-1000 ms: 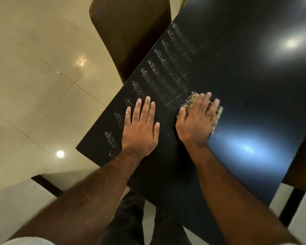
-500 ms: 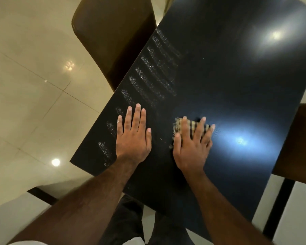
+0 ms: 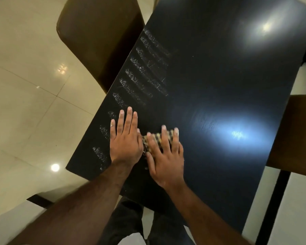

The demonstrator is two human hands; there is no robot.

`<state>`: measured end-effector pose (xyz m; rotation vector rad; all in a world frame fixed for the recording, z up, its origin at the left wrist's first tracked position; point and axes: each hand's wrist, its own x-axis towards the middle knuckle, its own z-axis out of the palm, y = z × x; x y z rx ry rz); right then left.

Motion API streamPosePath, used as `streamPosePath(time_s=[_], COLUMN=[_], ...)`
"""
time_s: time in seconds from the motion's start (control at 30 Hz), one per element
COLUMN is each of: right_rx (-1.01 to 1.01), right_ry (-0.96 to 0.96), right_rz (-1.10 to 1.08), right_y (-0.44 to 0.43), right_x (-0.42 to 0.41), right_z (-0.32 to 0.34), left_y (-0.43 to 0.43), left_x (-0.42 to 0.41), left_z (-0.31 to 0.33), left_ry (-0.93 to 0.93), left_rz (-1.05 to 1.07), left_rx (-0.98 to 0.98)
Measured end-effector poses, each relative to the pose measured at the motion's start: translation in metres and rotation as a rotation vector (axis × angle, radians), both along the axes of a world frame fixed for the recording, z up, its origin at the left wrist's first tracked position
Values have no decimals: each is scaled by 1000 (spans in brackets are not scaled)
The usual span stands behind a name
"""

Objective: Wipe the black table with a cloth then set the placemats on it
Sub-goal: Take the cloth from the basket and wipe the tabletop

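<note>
right hand (image 3: 163, 159) lies flat, fingers spread, pressing the checked cloth (image 3: 157, 140) onto the black table (image 3: 219, 76). left hand (image 3: 125, 140) rests flat just beside it, fingers straight together. white streaks (image 3: 145, 68) beyond the left fingertips.

On your left, a brown chair (image 3: 99, 38) stands on glossy cream floor tiles (image 3: 25, 103), a round light glare (image 3: 55, 167) shining there; on your right, a second brown chair (image 3: 297, 135) edges in.

On the black table (image 3: 219, 76), the right hand (image 3: 164, 156) presses a checked cloth (image 3: 156, 139) flat, the left hand (image 3: 125, 138) resting flat just beside it among white streaks (image 3: 145, 68).
</note>
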<state>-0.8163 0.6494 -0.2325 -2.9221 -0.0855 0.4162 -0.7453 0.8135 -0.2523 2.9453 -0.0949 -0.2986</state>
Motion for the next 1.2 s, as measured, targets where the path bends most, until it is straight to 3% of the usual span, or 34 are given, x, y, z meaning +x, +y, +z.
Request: streamPosePath(time_s=[0.13, 0.33, 0.47, 0.63, 0.8, 1.0, 1.2], right_rx=[-80, -113, -75, -25, -103, -110, -83], right_ry=[33, -133, -188, -150, -119, -209, -249], right_rz=[-157, -406, -324, -34, -112, -386, -166], right_y=[-34, -40, -3, 4, -39, -49, -1], right_x=[-15, 111, 170, 112, 100, 213, 222], right_z=[4, -10, -16, -10, -8, -19, -20], left_y=[-3, -4, -4, -8, -11, -12, -14], left_x=[1, 4, 11, 32, 49, 51, 54], left_z=[1, 2, 2, 2, 3, -2, 0], left_ry=[10, 28, 38, 15, 27, 32, 42], left_rz=[13, -5, -34, -79, -105, -89, -90], left_rx=[3, 26, 33, 35, 42, 41, 22])
